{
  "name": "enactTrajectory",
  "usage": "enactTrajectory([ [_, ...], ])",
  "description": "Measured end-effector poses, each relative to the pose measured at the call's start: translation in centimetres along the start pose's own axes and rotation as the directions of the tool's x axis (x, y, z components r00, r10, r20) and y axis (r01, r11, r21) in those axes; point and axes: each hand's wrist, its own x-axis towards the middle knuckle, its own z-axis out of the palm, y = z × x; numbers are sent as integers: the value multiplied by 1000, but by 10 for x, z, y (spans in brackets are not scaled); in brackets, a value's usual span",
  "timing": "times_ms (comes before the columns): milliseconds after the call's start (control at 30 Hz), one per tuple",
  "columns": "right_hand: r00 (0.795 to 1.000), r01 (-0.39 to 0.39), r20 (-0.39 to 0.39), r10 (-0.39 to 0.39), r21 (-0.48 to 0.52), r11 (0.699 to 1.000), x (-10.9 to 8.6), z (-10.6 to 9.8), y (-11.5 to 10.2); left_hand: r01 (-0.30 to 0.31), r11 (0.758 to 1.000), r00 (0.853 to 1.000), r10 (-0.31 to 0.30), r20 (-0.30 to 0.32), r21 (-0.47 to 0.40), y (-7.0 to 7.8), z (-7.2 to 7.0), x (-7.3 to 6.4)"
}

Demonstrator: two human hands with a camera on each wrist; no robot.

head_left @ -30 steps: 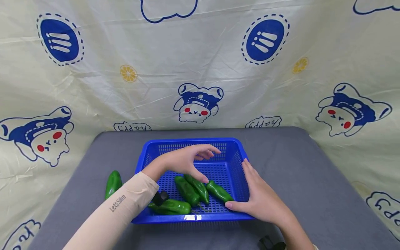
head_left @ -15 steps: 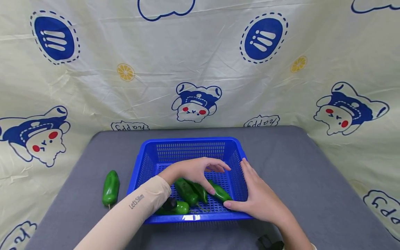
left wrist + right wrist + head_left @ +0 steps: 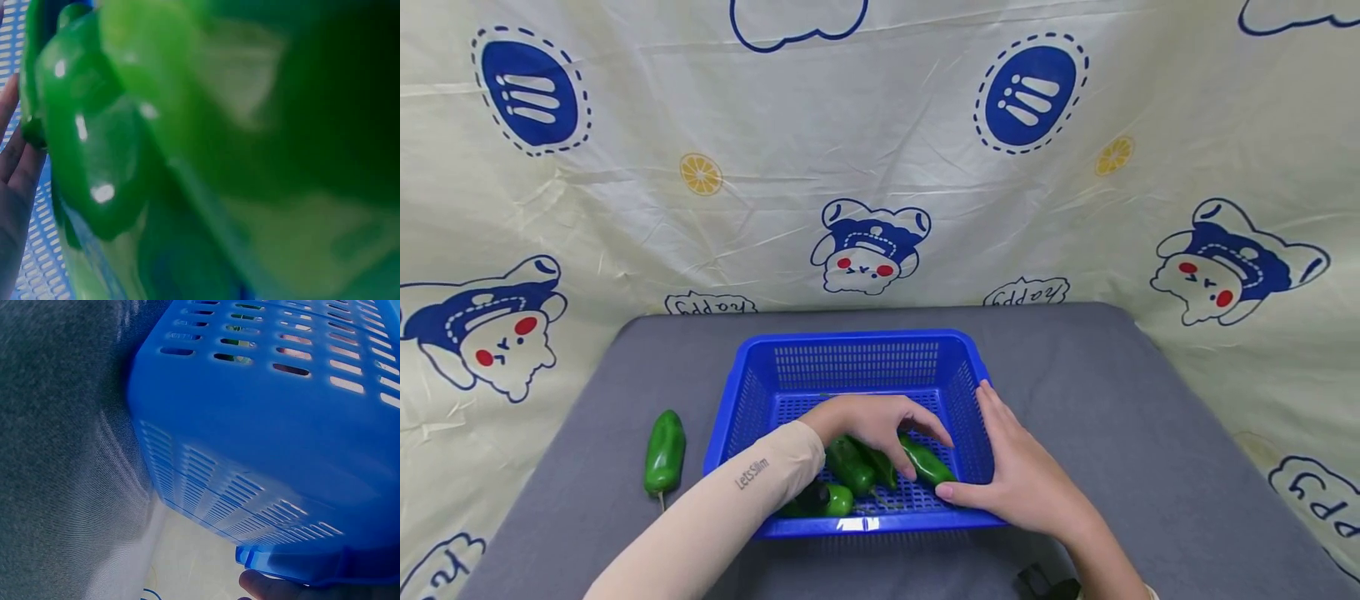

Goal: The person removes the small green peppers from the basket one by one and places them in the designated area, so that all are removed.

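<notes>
While left fingers (image 3: 928, 420) arch apart over pepper (image 3: 929, 464), long axis slants toward right hand (image 3: 1021, 473)

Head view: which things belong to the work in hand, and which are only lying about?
In the work:
blue basket, right hand at its rim
green peppers inside, left hand over the rightmost one

Likely not in use:
single green pepper outside on the grey table (may belong too)
printed sheet behind
</notes>
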Motion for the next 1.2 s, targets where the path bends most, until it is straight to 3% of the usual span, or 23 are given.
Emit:
enactTrajectory([
  [400, 1000, 21, -8, -21, 10, 1000, 0, -1, -1, 54, 993, 995, -62, 74, 103, 2, 5, 7],
  [733, 1000, 10, -1, -10, 12, 1000, 0, -1, 0, 112, 980, 990, -124, 66, 167, 7, 9, 7],
  [1000, 1000, 10, 1, -10, 12, 1000, 0, -2, 1, 70, 978, 994, -85, 68, 196, 7, 10, 9],
  [1200, 1000, 15, -2, -15, 19, 1000, 0, -2, 1, 74, 978, 995, -87, 58, 194, 10, 11, 8],
])
